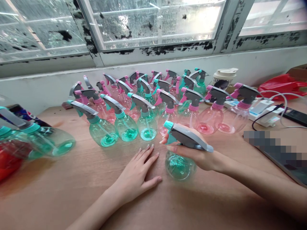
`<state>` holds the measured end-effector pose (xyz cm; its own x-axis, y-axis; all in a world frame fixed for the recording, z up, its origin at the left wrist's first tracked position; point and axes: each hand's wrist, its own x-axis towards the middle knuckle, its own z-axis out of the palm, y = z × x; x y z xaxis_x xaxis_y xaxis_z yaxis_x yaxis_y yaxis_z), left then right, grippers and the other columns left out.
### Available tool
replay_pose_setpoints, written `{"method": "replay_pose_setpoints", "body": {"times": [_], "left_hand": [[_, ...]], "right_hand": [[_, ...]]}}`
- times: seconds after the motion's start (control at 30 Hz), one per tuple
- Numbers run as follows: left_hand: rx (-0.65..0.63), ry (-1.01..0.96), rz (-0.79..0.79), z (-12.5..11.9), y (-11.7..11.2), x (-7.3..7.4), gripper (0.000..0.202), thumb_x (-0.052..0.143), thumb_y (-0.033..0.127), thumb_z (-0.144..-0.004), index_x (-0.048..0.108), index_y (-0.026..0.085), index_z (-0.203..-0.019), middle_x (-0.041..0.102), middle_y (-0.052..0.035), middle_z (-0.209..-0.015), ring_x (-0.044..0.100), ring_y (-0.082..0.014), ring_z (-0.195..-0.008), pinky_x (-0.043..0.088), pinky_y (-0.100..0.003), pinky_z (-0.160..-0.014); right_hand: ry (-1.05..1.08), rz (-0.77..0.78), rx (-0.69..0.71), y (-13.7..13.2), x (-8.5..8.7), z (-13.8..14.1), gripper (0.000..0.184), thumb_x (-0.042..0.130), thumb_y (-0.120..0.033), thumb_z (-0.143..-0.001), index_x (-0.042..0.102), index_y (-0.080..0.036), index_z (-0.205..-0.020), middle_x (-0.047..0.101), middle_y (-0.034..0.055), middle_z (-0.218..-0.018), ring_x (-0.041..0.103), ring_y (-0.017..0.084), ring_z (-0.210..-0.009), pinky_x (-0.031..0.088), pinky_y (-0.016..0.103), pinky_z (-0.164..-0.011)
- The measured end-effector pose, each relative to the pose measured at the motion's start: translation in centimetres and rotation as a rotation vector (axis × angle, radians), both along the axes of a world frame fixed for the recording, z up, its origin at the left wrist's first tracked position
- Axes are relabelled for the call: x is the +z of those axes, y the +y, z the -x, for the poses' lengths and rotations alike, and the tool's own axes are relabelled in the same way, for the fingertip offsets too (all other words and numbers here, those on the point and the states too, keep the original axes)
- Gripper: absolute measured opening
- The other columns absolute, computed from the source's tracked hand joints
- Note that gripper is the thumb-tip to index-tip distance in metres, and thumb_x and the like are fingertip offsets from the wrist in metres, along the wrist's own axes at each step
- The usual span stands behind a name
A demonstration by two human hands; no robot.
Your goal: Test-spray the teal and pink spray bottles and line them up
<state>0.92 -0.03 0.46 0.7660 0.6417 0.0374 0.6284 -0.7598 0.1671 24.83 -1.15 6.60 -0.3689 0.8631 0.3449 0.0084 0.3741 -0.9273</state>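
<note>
My right hand [202, 156] is wrapped round the neck of a green spray bottle [181, 166] with a grey head and a teal nozzle pointing left. Its fingers are partly hidden behind the bottle. My left hand [137, 174] lies flat on the wooden table [79, 198], fingers spread, holding nothing. Just beyond its fingertips stand green spray bottles, the nearest being one [147, 127] with a teal collar. To the right of that one, a row of pink spray bottles [208, 119] stands behind my right hand.
More pink and green spray bottles crowd toward the window wall. At the left edge are other green bottles [57, 143] and something red. On the right lie a phone-like dark slab [275, 156], white chargers with cables [263, 110], a red plastic bag [280, 84] and a lidded cup [224, 76].
</note>
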Motion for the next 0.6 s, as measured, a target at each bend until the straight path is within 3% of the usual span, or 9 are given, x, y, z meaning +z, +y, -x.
{"method": "replay_pose_setpoints", "body": {"times": [0.1,0.23,0.43,0.6], "left_hand": [[0.005,-0.017,0.004,-0.02,0.04,-0.04,0.065,0.053,0.054,-0.095,0.04,0.017,-0.148,0.032,-0.0137,-0.156,0.026,-0.032,-0.144,0.024,-0.052,-0.116],[0.007,-0.005,0.003,0.0,0.0,0.0,0.066,0.054,0.053,-0.095,0.04,0.017,-0.148,0.03,-0.0138,-0.157,0.025,-0.0321,-0.145,0.023,-0.052,-0.116],[0.01,0.013,-0.006,0.03,-0.08,-0.08,0.067,0.052,0.054,-0.095,0.039,0.016,-0.149,0.027,-0.0145,-0.158,0.025,-0.0314,-0.145,0.023,-0.052,-0.116],[0.0,0.01,-0.013,0.06,0.0,-0.13,0.068,0.051,0.055,-0.095,0.038,0.016,-0.149,0.027,-0.0154,-0.158,0.025,-0.0316,-0.145,0.023,-0.053,-0.116]], "right_hand": [[0.016,-0.003,0.01,-0.12,0.01,0.02,0.01,0.064,-0.023,-0.086,0.059,-0.022,-0.095,0.061,0.0015,-0.093,0.056,0.012,-0.068,0.047,0.024,-0.059],[-0.036,-0.045,-0.035,-0.13,0.04,0.07,0.013,0.063,-0.023,-0.086,0.06,-0.023,-0.099,0.06,0.0,-0.084,0.054,0.012,-0.062,0.046,0.025,-0.058],[-0.089,-0.197,-0.125,0.24,-0.34,0.21,0.023,0.06,-0.021,-0.085,0.06,-0.022,-0.109,0.061,0.0032,-0.09,0.057,0.017,-0.076,0.05,0.034,-0.078],[-0.08,-0.234,-0.134,0.33,-0.79,0.17,0.025,0.059,-0.023,-0.086,0.06,-0.023,-0.111,0.064,0.0031,-0.089,0.062,0.019,-0.079,0.052,0.037,-0.082]]}}
